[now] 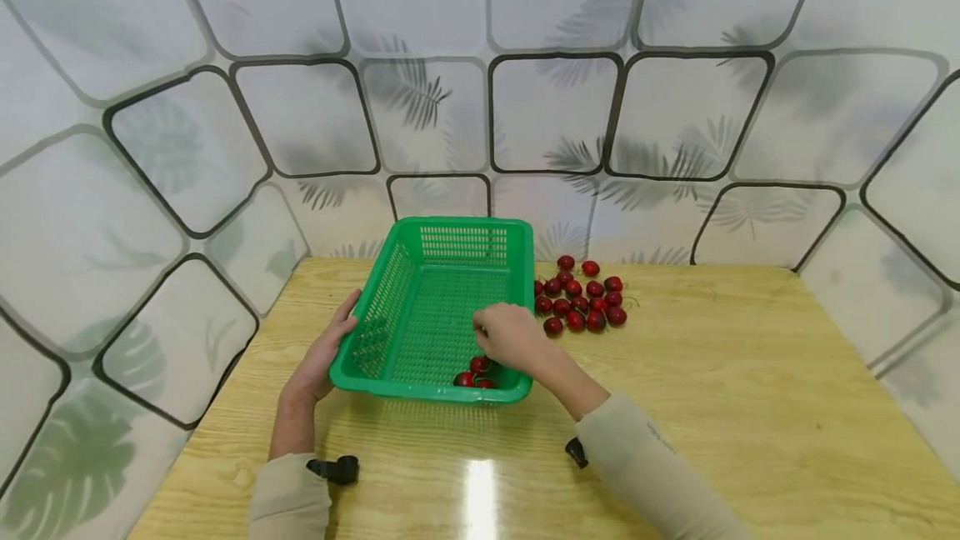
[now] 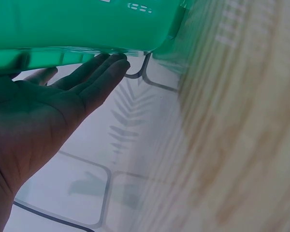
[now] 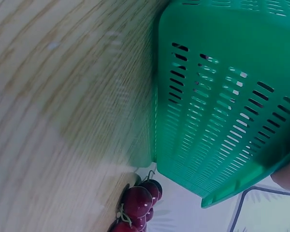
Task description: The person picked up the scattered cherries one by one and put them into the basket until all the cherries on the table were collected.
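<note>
A green plastic basket (image 1: 435, 392) with slotted walls stands on the table. My left hand (image 1: 321, 357) is at its left side; in the left wrist view the fingers (image 2: 104, 79) lie nearly straight against the basket's rim. Over the right wall reaches my right hand (image 1: 517, 340), its fingers bent down inside the basket. The fingertips are hidden, and I cannot tell whether they hold anything. Several dark red cherries (image 1: 464, 379) lie in the basket's near right corner, just below that hand. Outside, right of the basket, is a group of loose cherries (image 1: 575, 321), some with stems.
The wooden table (image 1: 712, 390) extends toward me and to the right. A patterned wall covering (image 1: 555, 111) rises behind the table and along both sides. Black straps circle both wrists, one with a small camera (image 1: 341, 470) at the left sleeve.
</note>
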